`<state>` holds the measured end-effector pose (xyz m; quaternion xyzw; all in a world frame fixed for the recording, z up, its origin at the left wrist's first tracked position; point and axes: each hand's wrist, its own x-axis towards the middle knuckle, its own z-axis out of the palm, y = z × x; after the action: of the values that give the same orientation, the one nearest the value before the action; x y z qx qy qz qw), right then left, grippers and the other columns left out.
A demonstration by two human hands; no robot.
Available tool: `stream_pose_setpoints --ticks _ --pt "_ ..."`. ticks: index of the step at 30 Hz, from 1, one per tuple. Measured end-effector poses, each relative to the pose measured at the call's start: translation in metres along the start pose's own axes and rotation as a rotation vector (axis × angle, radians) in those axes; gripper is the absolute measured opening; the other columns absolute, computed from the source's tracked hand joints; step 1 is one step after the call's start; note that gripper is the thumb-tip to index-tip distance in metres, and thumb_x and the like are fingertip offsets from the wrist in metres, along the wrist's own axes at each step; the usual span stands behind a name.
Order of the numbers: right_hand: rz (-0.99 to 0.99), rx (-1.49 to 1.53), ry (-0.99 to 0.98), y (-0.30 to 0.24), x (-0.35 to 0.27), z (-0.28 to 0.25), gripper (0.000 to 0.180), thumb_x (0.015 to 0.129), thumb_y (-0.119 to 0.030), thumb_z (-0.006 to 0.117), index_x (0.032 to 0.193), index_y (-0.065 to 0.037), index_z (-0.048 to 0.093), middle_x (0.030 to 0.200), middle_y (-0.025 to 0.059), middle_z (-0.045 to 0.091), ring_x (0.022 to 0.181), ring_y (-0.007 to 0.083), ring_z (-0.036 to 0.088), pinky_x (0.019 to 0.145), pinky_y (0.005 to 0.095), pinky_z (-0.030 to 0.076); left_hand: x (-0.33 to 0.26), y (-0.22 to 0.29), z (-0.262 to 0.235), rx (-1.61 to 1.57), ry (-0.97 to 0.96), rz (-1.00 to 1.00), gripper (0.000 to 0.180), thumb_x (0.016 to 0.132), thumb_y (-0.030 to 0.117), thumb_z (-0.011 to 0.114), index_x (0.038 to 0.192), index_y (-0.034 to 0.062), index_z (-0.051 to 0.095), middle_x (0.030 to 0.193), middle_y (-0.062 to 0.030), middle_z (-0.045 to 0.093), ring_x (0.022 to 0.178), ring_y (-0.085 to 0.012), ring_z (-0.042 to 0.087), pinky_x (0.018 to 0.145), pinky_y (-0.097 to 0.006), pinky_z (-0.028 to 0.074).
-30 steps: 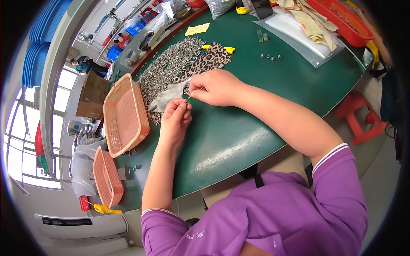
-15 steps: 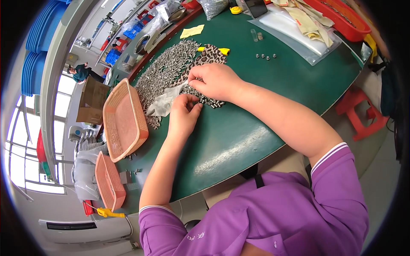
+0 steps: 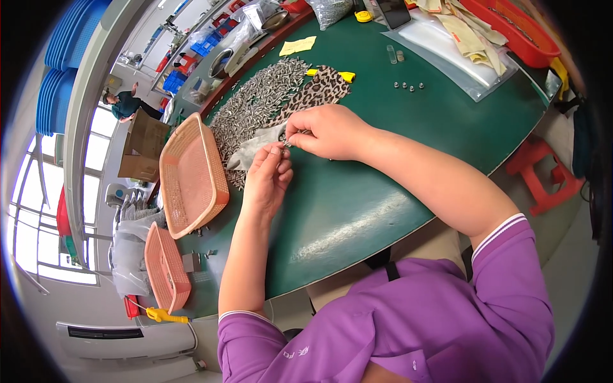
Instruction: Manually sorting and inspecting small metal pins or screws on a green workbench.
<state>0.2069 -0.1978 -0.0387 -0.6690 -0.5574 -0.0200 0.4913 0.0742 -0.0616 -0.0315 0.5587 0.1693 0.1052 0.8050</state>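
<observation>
Screw (image 3: pixel 288 144) pinched between both hands' fingers (image 3: pixel 278 152), just above the green surface (image 3: pixel 357 210), beside the screw pile (image 3: pixel 255 102) on the leopard cloth (image 3: pixel 319 92). Left hand (image 3: pixel 268 182) and right hand (image 3: pixel 329 131) both closed narrow on it. Likely tiny, light, stiff, slippery metal; grip by fingertips at the ends. Versus earlier: hands barely shifted, same pinch. Basket (image 3: pixel 191 175) left of fingers.

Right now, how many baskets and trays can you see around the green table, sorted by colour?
Salmon-pink baskets: 2, one beside the left hand, one at the table's near end
Red tray: 1
Total: 3
</observation>
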Motion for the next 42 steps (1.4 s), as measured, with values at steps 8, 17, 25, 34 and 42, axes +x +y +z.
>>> stream_pose_setpoints --ticks 8,17,25,34,42 --pt "-0.006 -0.041 -0.038 -0.002 -0.001 0.001 0.016 0.079 -0.022 0.058 0.088 -0.01 0.061 0.079 0.0081 0.063 0.074 0.0255 0.062 0.066 0.0355 0.048 0.005 -0.005 -0.005 -0.204 -0.053 -0.012 0.012 0.089 0.011 0.054 0.099 0.0048 0.053 0.085 -0.0045 0.054 0.06 -0.0062 0.04 0.05 -0.017 0.035" --pt "0.01 -0.013 0.009 -0.005 -0.004 0.004 0.016 0.078 -0.025 0.055 0.082 -0.011 0.061 0.078 0.0094 0.063 0.074 0.029 0.061 0.066 0.0401 0.049 0.003 -0.011 -0.011 -0.062 -0.002 0.023 0.01 0.09 0.013 0.053 0.098 0.0068 0.052 0.082 -0.0015 0.051 0.058 -0.0045 0.038 0.049 -0.016 0.032" --pt "0.007 -0.004 0.03 -0.007 -0.003 0.002 0.015 0.077 -0.023 0.055 0.081 -0.009 0.061 0.077 0.0092 0.063 0.073 0.029 0.061 0.065 0.0404 0.048 0.003 -0.01 -0.009 -0.041 -0.036 0.07 0.009 0.09 0.016 0.052 0.095 0.0081 0.051 0.082 0.0003 0.051 0.056 -0.003 0.036 0.048 -0.015 0.031" --pt "-0.001 -0.003 0.008 -0.01 -0.004 0.003 0.014 0.075 -0.022 0.058 0.079 -0.01 0.061 0.072 0.0087 0.062 0.071 0.0289 0.061 0.063 0.0413 0.047 0.001 -0.013 -0.013 0.017 -0.007 0.09 0.009 0.09 0.015 0.054 0.094 0.0076 0.052 0.082 0.0002 0.052 0.057 -0.0032 0.037 0.047 -0.016 0.031" --pt "0.012 0.032 0.004 -0.007 -0.004 0.008 0.013 0.074 -0.022 0.058 0.076 -0.01 0.062 0.07 0.0089 0.061 0.068 0.029 0.06 0.061 0.0409 0.046 0.002 -0.017 -0.02 0.207 0.006 0.223 0.009 0.087 0.013 0.057 0.09 0.0062 0.052 0.075 0.0003 0.052 0.052 -0.0036 0.036 0.046 -0.017 0.028"
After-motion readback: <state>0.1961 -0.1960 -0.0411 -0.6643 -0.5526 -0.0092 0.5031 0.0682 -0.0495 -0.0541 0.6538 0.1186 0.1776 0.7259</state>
